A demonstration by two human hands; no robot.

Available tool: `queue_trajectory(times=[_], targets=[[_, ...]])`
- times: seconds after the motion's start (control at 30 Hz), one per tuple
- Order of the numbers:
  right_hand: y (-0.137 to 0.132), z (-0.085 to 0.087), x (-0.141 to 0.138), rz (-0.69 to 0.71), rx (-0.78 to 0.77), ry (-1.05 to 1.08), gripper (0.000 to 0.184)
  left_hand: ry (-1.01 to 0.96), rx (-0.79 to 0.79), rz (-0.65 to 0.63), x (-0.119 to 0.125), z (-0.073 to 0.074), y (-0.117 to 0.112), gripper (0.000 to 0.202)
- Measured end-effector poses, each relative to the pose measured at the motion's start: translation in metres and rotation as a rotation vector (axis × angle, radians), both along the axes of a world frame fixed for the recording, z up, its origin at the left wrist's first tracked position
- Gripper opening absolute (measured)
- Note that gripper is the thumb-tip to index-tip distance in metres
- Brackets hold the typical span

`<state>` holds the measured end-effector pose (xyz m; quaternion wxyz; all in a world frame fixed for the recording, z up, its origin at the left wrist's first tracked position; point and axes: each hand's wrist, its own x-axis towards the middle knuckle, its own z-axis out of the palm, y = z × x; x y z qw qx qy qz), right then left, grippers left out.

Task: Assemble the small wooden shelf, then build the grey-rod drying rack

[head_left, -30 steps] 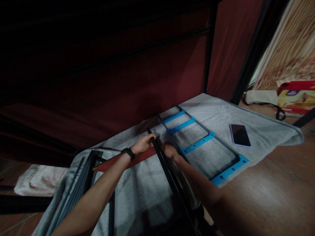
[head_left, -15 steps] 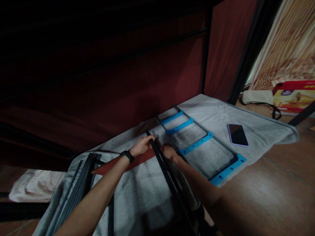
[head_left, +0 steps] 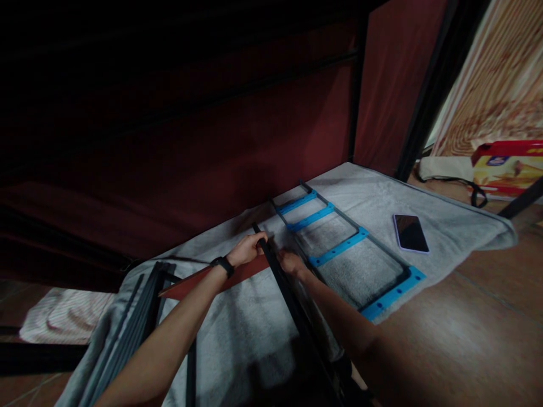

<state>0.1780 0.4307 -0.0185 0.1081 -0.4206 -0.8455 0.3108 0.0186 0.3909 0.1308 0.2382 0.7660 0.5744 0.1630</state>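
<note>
My left hand [head_left: 249, 249], with a black band on its wrist, is closed round a long black metal bar [head_left: 288, 297] close to its far end. The bar slants from there down toward my lap. Just right of the bar is my right hand [head_left: 292, 263], its fingers drawn together close to the bar's side. What those fingertips hold, if anything, is hidden. A reddish-brown board [head_left: 248, 274] lies partly under my left forearm and reaches up to the bar. Beside my right hand, a ladder-like dark frame with blue crosspieces [head_left: 343, 247] rests on a grey blanket [head_left: 369, 198].
Several grey metal bars [head_left: 131, 333] are bundled at the left. A phone [head_left: 410, 233] lies on the blanket to the right. Dark red panels [head_left: 271, 130] stand behind. A red and yellow box [head_left: 509, 169] sits at the far right on the tiled floor [head_left: 475, 316].
Almost nothing differs. My hands and the bar keep their places, with only a very slight shift of the view.
</note>
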Motion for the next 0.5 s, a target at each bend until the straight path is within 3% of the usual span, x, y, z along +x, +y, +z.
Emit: queue_trajectory(times=[0.27,0.5], targets=[[-0.003,0.007,0.0,-0.014,-0.018,-0.117,0.03,0.097,0.011,0.026,0.006,-0.009,0.001,0.014],[-0.015,0.006,0.001,-0.025,0.082,-0.216,0.036,0.187,0.045,0.085,0.013,-0.01,-0.002,0.02]])
